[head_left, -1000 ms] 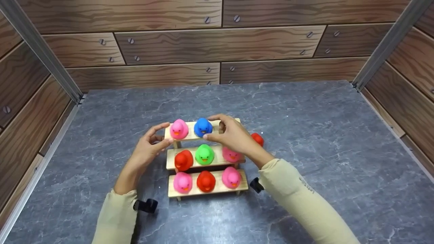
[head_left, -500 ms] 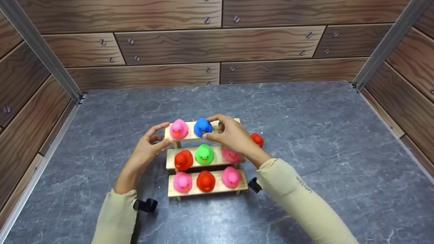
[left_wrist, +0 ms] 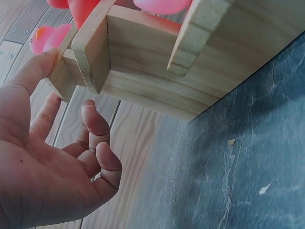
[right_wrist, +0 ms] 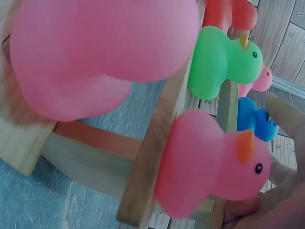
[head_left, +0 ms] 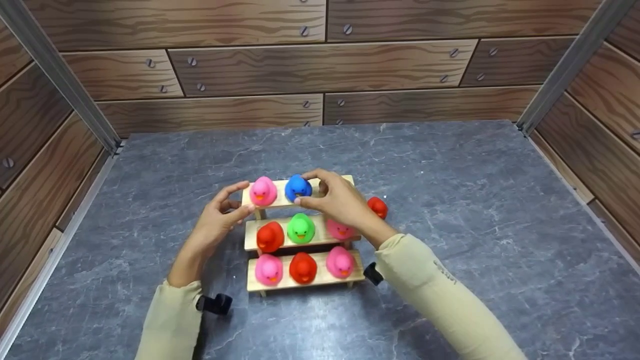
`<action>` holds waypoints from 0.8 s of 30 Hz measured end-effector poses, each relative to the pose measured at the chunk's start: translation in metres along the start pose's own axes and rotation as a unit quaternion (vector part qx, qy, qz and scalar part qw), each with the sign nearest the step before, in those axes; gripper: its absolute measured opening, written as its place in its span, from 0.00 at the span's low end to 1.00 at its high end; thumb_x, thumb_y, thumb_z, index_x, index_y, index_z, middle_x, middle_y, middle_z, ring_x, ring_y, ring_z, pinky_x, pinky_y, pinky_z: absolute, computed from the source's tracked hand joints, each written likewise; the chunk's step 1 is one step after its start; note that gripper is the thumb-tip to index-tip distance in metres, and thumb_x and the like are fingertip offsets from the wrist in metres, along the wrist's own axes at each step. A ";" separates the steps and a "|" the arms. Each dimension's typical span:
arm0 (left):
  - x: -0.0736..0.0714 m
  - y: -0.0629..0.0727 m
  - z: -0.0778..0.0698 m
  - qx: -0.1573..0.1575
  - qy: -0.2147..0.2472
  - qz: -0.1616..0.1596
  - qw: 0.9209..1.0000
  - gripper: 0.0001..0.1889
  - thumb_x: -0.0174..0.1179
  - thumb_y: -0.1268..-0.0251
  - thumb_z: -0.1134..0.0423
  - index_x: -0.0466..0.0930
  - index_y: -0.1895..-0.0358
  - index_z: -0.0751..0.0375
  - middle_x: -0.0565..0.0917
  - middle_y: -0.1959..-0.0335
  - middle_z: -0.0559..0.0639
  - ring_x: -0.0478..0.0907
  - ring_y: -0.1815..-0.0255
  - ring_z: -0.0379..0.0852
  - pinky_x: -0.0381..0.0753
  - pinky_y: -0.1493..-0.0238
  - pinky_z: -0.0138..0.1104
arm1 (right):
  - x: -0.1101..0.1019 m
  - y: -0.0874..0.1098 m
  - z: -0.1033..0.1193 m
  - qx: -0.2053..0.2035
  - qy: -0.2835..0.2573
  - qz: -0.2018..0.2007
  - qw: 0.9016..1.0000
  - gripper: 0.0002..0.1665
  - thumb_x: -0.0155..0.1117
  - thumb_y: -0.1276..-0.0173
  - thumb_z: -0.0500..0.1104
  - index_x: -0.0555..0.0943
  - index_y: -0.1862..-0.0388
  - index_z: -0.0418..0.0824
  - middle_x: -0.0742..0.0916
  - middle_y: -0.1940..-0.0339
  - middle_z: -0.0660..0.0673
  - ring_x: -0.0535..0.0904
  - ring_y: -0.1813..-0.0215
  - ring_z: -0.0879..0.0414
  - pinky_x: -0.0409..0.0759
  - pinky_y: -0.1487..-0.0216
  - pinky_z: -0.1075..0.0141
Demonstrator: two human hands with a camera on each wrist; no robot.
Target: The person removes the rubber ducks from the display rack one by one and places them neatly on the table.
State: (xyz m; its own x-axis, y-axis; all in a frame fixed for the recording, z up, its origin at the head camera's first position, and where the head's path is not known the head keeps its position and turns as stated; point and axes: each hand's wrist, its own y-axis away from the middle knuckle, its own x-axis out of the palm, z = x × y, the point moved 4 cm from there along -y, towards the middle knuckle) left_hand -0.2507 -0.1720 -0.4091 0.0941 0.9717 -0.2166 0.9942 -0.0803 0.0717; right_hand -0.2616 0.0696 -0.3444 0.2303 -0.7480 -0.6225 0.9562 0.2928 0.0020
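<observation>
Plainly, a grey marbled tabletop [head_left: 450,200] is topped by a stepped wooden stand [head_left: 306,286]. Its top shelf [head_left: 281,191] is gripped at the left end by the left hand [head_left: 215,220]; there, beside a pink duck [head_left: 263,191], a rounded blue duck [head_left: 296,187] is pinched by the arched right hand [head_left: 341,199]. Red, pink and green ducks [head_left: 301,228] are lined along the lower shelves [head_left: 321,234]; a red duck [head_left: 378,207] is seen right of the stand.

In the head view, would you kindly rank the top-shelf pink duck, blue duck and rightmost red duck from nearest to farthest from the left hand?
From the left hand:
1. Pink duck: top shelf, left end.
2. Blue duck: top shelf, middle.
3. Red duck: right of the stand.
</observation>
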 end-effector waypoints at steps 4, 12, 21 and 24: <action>0.000 -0.001 0.000 0.001 0.003 -0.001 1.000 0.29 0.63 0.36 0.62 0.68 0.32 0.52 0.78 0.64 0.49 0.73 0.69 0.42 0.68 0.70 0.28 | 0.000 0.000 0.000 -0.006 -0.004 0.000 1.000 0.27 0.73 0.41 0.51 0.79 0.43 0.51 0.75 0.70 0.49 0.68 0.67 0.55 0.64 0.65 0.65; 0.000 0.000 0.000 0.001 -0.003 -0.005 1.000 0.29 0.64 0.37 0.62 0.68 0.32 0.51 0.78 0.64 0.50 0.74 0.67 0.42 0.70 0.68 0.29 | -0.004 0.001 0.000 -0.039 -0.061 0.000 0.997 0.25 0.72 0.40 0.43 0.79 0.44 0.42 0.74 0.74 0.50 0.68 0.69 0.57 0.66 0.65 0.67; 0.001 0.000 0.000 -0.002 0.003 -0.003 1.000 0.29 0.64 0.37 0.61 0.68 0.32 0.51 0.77 0.65 0.50 0.72 0.68 0.43 0.69 0.68 0.29 | -0.016 0.004 -0.006 -0.048 -0.099 0.002 0.994 0.25 0.70 0.40 0.39 0.78 0.43 0.37 0.76 0.71 0.50 0.70 0.68 0.58 0.70 0.64 0.68; 0.000 0.000 0.000 -0.005 0.005 -0.005 1.000 0.29 0.64 0.37 0.61 0.68 0.32 0.51 0.76 0.65 0.50 0.72 0.68 0.42 0.69 0.68 0.29 | -0.021 0.005 -0.009 -0.045 -0.109 0.000 0.993 0.26 0.70 0.40 0.38 0.77 0.42 0.36 0.77 0.69 0.48 0.71 0.68 0.59 0.72 0.66 0.70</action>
State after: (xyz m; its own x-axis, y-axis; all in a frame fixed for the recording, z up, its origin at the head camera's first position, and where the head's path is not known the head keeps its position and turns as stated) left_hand -0.2508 -0.1720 -0.4090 0.0839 0.9748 -0.2069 0.9945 -0.0689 0.0787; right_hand -0.2634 0.0924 -0.3380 0.2729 -0.8563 -0.4385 0.9384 0.3375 -0.0749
